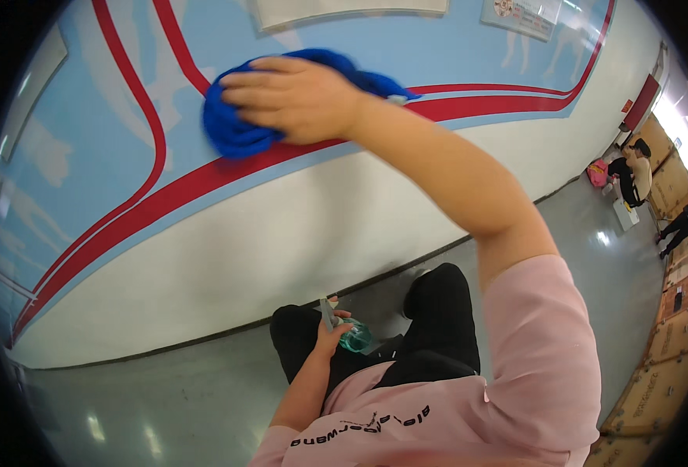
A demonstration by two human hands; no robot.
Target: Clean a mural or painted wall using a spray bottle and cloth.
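My right hand (293, 97) is up against the wall, its fingers spread over a bunched blue cloth (235, 140). The cloth is pressed on a light-blue wall panel (227, 128) with dark red bands, and its loose end trails to the right past my wrist. Low in front of my lap, my left hand (330, 335) is closed round the neck of a spray bottle (356, 336) with a clear green body and a grey-white head. Some of its fingers are hidden behind the bottle.
Framed boards (352, 12) hang higher on the wall. Below the panel the wall is white (243, 257), meeting a grey floor (577, 241) at a dark skirting. Far to the right, one person (632, 171) sits by a pink bag (598, 173); another stands near wooden crates (655, 389).
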